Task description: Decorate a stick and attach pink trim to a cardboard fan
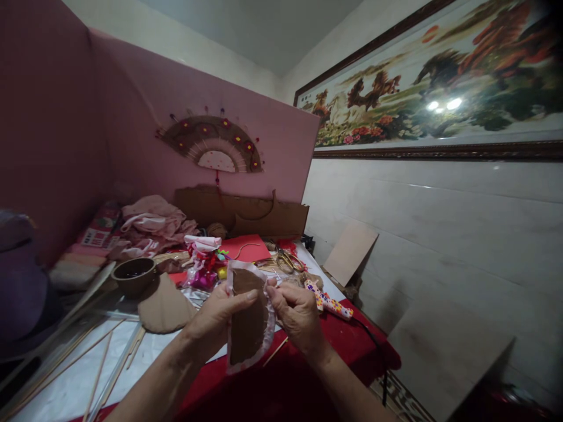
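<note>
A half-round piece of brown cardboard (248, 319) with a pale pink fabric edge is held up over the front of the table. My left hand (220, 308) grips its left side, thumb lying across the cardboard and the other fingers behind. At the upper right rim, my right hand (297, 313) pinches the fabric edge between thumb and fingers. Just right of that hand lies a flower-patterned glue gun (329, 302) with a black cord.
Left on the table (211, 381) are a dark bowl (134, 275), a cardboard fan shape (165, 305) and thin sticks. Behind the hands lie red paper (246, 249), scissors (288, 261) and bright ribbons. A decorated fan (220, 140) hangs on the pink board.
</note>
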